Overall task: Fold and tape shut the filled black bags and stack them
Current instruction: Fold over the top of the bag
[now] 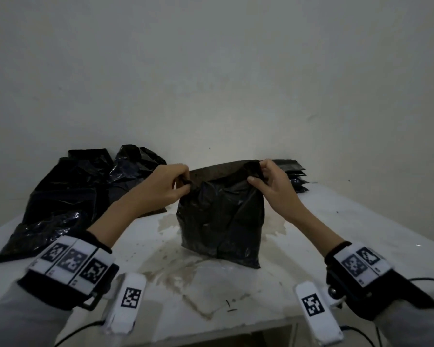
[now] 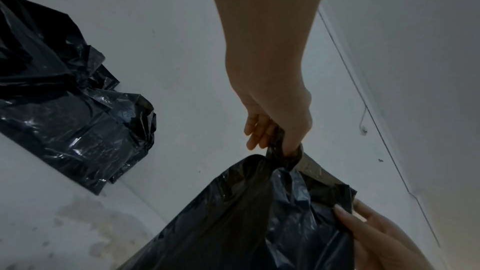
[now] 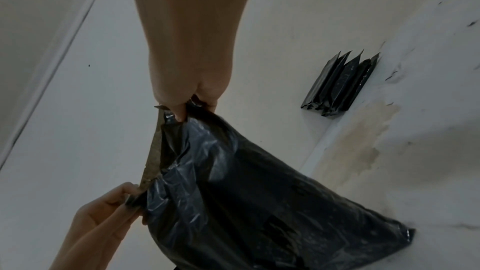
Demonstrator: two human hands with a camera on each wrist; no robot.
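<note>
Evenly gripped, the bag's mouth awaited its first fold.

Upright on the stained table [image 1: 336, 221], the filled black bag [image 1: 221, 219] was pinched at its top corners by the left hand [image 1: 166, 184] and right hand [image 1: 271, 181]. Pulling the rim taut and level before folding would likely keep the crease straight; finished bags [image 1: 296, 176] lay stacked behind, loose ones [image 1: 68, 194] left.

We cannot see what fills the upright black bag [image 1: 221, 216]; its plastic hides the contents. The stack of sealed bags [image 1: 295, 175] is partly hidden behind the right hand [image 1: 271, 181], and the tabletop [image 1: 361, 221] runs off the frame edges.
</note>
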